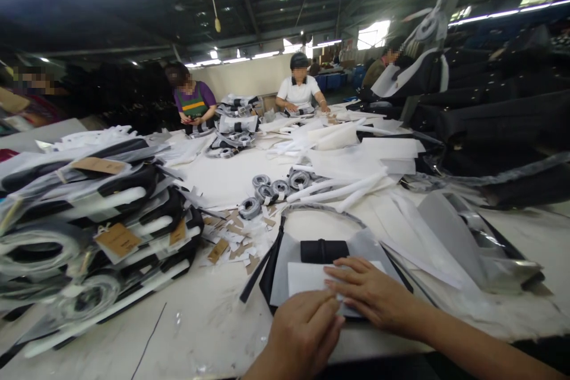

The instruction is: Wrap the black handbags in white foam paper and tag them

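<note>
A black bag is laid flat on the pale table, just in front of the person, its front covered by smooth grey sheeting. A dark rectangular flap is crossed by a narrow upright band, and below it a flat white sheet is pressed by the right hand, whose fingers are extended and slightly parted. The left hand is bunched near the sheet's lower edge; whether anything is pinched in it cannot be told, as the fingertips are hidden. Beyond the bag, round coils wrapped in shiny film are clustered beside scattered brown and white card scraps. The left side is crowded by a tall pile of wrapped black goods; the right is taken up by a glossy grey package. Loose white sheets are strewn farther back, where two co-workers are seated.
</note>
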{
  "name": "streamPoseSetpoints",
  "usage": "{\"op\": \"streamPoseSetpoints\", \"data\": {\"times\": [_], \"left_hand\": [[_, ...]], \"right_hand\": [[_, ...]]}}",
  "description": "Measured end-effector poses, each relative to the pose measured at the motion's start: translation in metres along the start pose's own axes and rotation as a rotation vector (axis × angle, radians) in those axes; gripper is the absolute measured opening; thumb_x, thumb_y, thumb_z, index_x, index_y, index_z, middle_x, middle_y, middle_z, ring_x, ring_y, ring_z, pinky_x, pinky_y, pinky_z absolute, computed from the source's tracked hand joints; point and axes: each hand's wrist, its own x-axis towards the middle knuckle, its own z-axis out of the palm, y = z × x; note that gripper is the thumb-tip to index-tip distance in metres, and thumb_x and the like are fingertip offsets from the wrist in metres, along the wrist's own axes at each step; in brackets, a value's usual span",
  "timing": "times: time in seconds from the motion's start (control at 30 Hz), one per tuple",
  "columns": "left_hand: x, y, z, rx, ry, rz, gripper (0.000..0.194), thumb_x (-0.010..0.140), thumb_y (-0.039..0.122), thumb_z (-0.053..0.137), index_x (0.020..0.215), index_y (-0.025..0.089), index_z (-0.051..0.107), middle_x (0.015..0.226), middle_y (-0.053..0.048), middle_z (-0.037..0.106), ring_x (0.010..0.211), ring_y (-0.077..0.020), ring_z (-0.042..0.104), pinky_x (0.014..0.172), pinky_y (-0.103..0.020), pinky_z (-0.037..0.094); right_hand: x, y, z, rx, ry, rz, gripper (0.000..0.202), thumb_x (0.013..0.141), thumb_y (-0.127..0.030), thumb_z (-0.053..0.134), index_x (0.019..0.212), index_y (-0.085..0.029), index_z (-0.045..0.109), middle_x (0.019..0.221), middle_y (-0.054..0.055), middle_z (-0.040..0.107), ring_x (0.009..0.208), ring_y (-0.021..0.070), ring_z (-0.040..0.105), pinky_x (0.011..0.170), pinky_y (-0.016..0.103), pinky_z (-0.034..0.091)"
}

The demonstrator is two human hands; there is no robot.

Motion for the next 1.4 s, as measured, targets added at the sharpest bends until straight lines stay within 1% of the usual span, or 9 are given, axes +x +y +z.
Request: {"op": "streamPoseSetpoints", "data": {"times": [0.1,0.23,0.37,0.63,0.8,0.9,1.07,1.2,1.4], "left_hand": [[0.002,-0.009,0.016,0.086,-0.222,-0.054,0.057,0.097,0.045,0.054,0.147,0.021,0.041,0.147,-0.012,0.053,0.134,-0.0257,0.053,0.109,-0.043,0.048],[-0.015,-0.027,0.043,0.189,-0.359,-0.043,0.081,0.094,0.057,0.054,0.158,0.023,0.019,0.161,-0.016,0.03,0.147,-0.0287,0.033,0.116,-0.045,0.039],[-0.025,-0.031,0.051,0.235,-0.306,-0.032,0.076,0.096,0.06,0.047,0.158,0.028,0.017,0.162,-0.013,0.028,0.147,-0.0257,0.032,0.117,-0.04,0.037],[-0.027,-0.039,0.072,0.365,-0.05,0.059,0.067,0.094,0.058,0.053,0.152,0.029,0.037,0.151,-0.013,0.048,0.139,-0.0254,0.047,0.109,-0.039,0.047],[-0.027,-0.043,0.085,0.37,0.102,0.075,0.059,0.091,0.057,0.057,0.142,0.028,0.052,0.14,-0.015,0.06,0.13,-0.0256,0.057,0.101,-0.037,0.053],[-0.029,-0.047,0.091,0.382,0.133,0.107,0.063,0.09,0.06,0.057,0.143,0.027,0.051,0.136,-0.016,0.063,0.127,-0.0269,0.059,0.097,-0.038,0.056],[-0.035,-0.054,0.1,0.409,0.07,0.139,0.072,0.089,0.06,0.058,0.15,0.024,0.043,0.138,-0.019,0.06,0.129,-0.0296,0.057,0.098,-0.04,0.055],[-0.034,-0.052,0.096,0.378,0.047,0.101,0.074,0.088,0.064,0.056,0.15,0.026,0.042,0.14,-0.018,0.059,0.128,-0.0296,0.058,0.096,-0.041,0.057],[-0.025,-0.04,0.073,0.323,-0.103,0.047,0.078,0.085,0.054,0.069,0.151,0.027,0.039,0.147,-0.018,0.051,0.134,-0.0306,0.053,0.101,-0.044,0.055]], "right_hand": [[0.001,0.0,-0.003,0.071,-0.008,0.01,0.038,0.1,-0.029,0.054,0.138,-0.03,0.059,0.143,0.007,0.058,0.129,0.0241,0.055,0.111,0.045,0.044],[0.0,0.015,-0.003,0.268,0.061,0.124,0.027,0.102,-0.034,0.051,0.115,-0.029,0.074,0.127,0.006,0.069,0.12,0.0242,0.064,0.106,0.043,0.051],[0.002,0.021,-0.007,0.35,0.145,0.285,0.031,0.101,-0.039,0.05,0.101,-0.025,0.078,0.11,0.007,0.076,0.102,0.023,0.071,0.091,0.034,0.059],[0.02,0.006,-0.022,0.112,0.2,0.139,0.023,0.098,-0.03,0.056,0.113,-0.028,0.074,0.112,0.004,0.075,0.105,0.0192,0.071,0.094,0.027,0.057],[0.045,0.075,-0.033,-0.127,0.156,0.234,0.032,0.097,-0.015,0.048,0.118,-0.024,0.071,0.118,0.006,0.073,0.11,0.02,0.068,0.098,0.032,0.056],[0.052,0.135,-0.039,-0.411,0.19,0.334,0.054,0.079,0.006,0.043,0.12,-0.017,0.07,0.125,0.013,0.069,0.116,0.0273,0.065,0.101,0.046,0.053],[0.056,0.186,-0.048,-0.46,0.216,0.383,0.04,0.072,0.007,0.047,0.095,-0.014,0.073,0.119,0.018,0.071,0.115,0.0328,0.064,0.096,0.054,0.052],[0.06,0.17,-0.07,-0.39,0.303,0.323,0.029,0.087,-0.01,0.052,0.11,-0.017,0.068,0.124,0.013,0.07,0.121,0.0299,0.061,0.108,0.055,0.042],[0.063,0.085,-0.114,0.094,0.608,0.408,0.033,0.104,-0.038,0.039,0.124,-0.022,0.06,0.132,0.009,0.065,0.122,0.024,0.06,0.103,0.04,0.049]]}}
